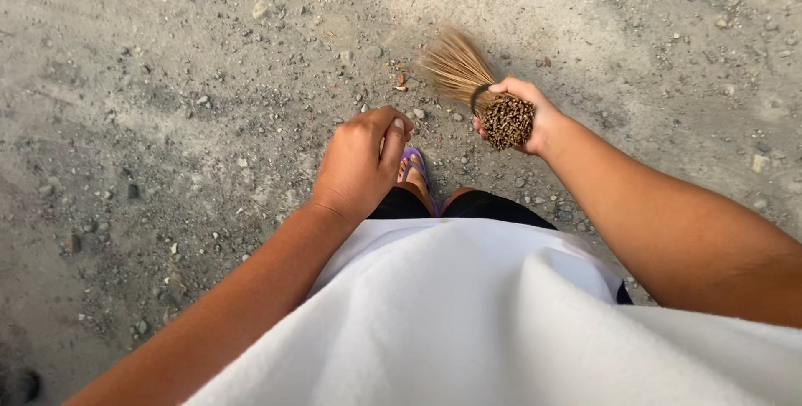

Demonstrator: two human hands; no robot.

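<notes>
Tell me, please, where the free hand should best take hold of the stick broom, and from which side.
Probably just past the dark band, where the stick broom is still a tight bundle before the sticks fan out. The left hand is empty and loosely curled, so it could come in from the left side, opposite the right hand gripping the cut ends.

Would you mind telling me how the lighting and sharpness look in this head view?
Head view: soft, even daylight on the gravel ground, no glare; the stick broom blurs at its splayed tips; the white shirt near the lens is soft and bright.
</notes>
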